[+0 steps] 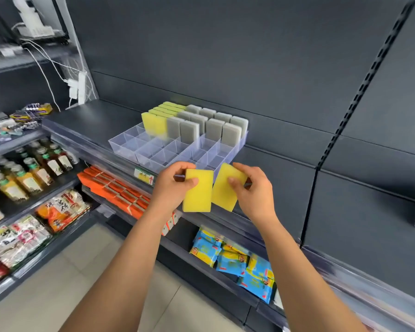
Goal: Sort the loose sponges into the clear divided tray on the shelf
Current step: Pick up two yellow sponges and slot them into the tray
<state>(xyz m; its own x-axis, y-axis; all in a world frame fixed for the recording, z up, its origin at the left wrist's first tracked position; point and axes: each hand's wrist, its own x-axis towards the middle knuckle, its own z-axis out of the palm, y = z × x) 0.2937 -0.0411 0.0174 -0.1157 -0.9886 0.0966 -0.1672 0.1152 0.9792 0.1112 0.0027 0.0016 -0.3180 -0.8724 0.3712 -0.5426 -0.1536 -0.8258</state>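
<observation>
My left hand (171, 188) pinches a yellow sponge (198, 196) by its top left corner. Beside it my right hand (252, 190) grips a second yellow sponge (225, 191), tilted a little to the right. Both sponges hang upright just in front of the shelf edge, below the clear divided tray (130, 146). In the tray's back compartments stand several yellow sponges (153, 122) on the left and several grey sponges (211, 124) on the right. The front compartments hold nothing.
The tray sits on a dark shelf (86, 121) with a clear front strip. Orange packs (115, 188) and blue packets (240, 257) lie on lower shelves. Bottles (31, 168) and snack bags (58, 209) fill the left unit. White cables (77, 87) hang at the back left.
</observation>
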